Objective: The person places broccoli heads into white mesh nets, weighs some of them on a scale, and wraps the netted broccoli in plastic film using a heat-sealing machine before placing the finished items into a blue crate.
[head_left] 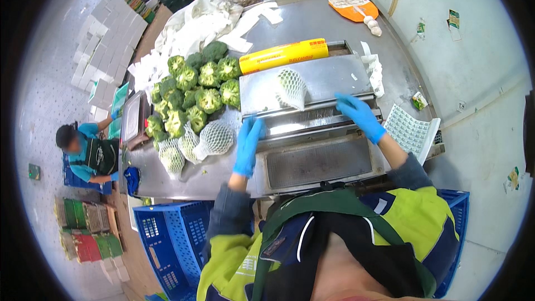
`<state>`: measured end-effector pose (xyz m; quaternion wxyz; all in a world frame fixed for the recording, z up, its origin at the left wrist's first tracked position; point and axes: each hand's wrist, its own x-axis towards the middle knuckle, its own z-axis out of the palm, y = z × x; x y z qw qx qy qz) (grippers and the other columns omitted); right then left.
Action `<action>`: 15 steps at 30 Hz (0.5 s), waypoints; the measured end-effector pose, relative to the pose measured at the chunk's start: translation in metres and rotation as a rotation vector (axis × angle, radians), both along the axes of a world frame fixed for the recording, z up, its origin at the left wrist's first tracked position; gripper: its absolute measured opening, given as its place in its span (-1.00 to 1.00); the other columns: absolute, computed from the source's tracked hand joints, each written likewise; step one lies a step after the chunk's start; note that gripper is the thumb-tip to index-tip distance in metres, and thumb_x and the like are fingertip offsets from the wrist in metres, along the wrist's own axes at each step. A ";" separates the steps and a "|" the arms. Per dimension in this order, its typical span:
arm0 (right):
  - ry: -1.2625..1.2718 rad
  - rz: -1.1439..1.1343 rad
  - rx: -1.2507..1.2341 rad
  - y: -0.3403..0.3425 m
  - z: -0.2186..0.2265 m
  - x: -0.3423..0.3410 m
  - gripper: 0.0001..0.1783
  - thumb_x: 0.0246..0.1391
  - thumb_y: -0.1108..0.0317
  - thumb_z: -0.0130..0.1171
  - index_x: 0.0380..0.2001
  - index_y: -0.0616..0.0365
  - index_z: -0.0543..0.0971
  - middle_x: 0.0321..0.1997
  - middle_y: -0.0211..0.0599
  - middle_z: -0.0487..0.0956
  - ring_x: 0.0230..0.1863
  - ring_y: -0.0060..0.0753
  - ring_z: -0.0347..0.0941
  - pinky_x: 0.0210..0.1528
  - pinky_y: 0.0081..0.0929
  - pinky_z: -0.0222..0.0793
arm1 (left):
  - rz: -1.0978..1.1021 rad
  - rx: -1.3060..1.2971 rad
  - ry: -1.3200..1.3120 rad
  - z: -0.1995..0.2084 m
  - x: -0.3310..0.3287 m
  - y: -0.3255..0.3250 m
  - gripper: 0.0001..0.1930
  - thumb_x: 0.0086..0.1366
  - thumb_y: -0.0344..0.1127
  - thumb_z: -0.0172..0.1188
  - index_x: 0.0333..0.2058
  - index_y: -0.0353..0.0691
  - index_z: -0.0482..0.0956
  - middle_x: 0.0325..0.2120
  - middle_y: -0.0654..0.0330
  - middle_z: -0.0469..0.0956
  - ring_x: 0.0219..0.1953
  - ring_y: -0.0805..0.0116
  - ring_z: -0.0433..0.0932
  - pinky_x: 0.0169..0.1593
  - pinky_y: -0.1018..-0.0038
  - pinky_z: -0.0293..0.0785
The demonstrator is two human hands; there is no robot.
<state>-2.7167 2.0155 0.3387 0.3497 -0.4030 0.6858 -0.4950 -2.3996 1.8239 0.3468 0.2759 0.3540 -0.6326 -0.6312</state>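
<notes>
My left hand [249, 144] is at the left end of a metal film-wrapping machine [253, 92], fingers stretched out along its edge. Over the right end, my right hand [361, 116] reaches inward with its fingers extended and apart. Both wear blue gloves, and neither visibly grips anything; clear film between them is hard to make out. On the machine's top plate lies a broccoli head in a white foam net [291, 88]. Behind the plate sits a yellow roll [284, 57]. A dark flat pad [317, 163] lies in the machine's near part.
Bare broccoli heads [186, 78] are piled left of the machine, with several netted ones [215, 138] in front. White foam nets [192, 22] heap behind. A scale [135, 120] stands at the left edge. Blue crates [173, 239] flank me. A co-worker [89, 150] is at far left.
</notes>
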 end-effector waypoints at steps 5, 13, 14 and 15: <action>-0.568 0.003 0.139 -0.022 -0.001 0.023 -0.49 0.22 0.17 0.18 0.10 0.31 0.42 -0.04 -0.22 0.55 -0.08 -0.41 0.53 0.07 -0.49 0.46 | 0.128 0.544 0.143 -0.051 0.012 -0.018 -0.51 0.43 -0.09 0.04 0.09 -0.43 0.34 -0.24 -0.14 0.60 -0.25 0.04 0.65 -0.13 0.29 0.63; -0.255 0.054 0.180 0.021 -0.010 0.030 -0.75 0.23 0.26 0.11 -0.23 0.19 0.67 -0.44 -0.54 0.52 -0.42 -0.70 0.33 -0.36 -0.65 0.22 | 0.101 0.390 0.126 -0.031 0.046 0.025 -0.81 0.37 -0.19 0.10 -0.27 -0.19 0.53 -0.52 0.17 0.57 -0.50 0.41 0.57 -0.39 0.52 0.51; -0.193 0.061 0.109 0.043 0.015 0.048 -0.75 0.23 0.28 0.10 -0.22 0.20 0.68 -0.43 -0.54 0.51 -0.39 -0.70 0.32 -0.32 -0.65 0.21 | 0.084 0.404 0.182 -0.002 0.050 0.047 -0.80 0.37 -0.19 0.11 -0.25 -0.21 0.53 -0.48 0.22 0.55 -0.48 0.46 0.54 -0.37 0.54 0.47; -0.160 0.077 0.200 0.058 0.047 0.059 -0.76 0.23 0.32 0.08 -0.23 0.21 0.68 -0.42 -0.54 0.50 -0.40 -0.70 0.29 -0.30 -0.65 0.19 | 0.059 0.434 0.234 0.009 0.060 0.060 -0.81 0.36 -0.20 0.12 -0.22 -0.20 0.55 -0.41 0.24 0.52 -0.40 0.49 0.53 -0.31 0.55 0.46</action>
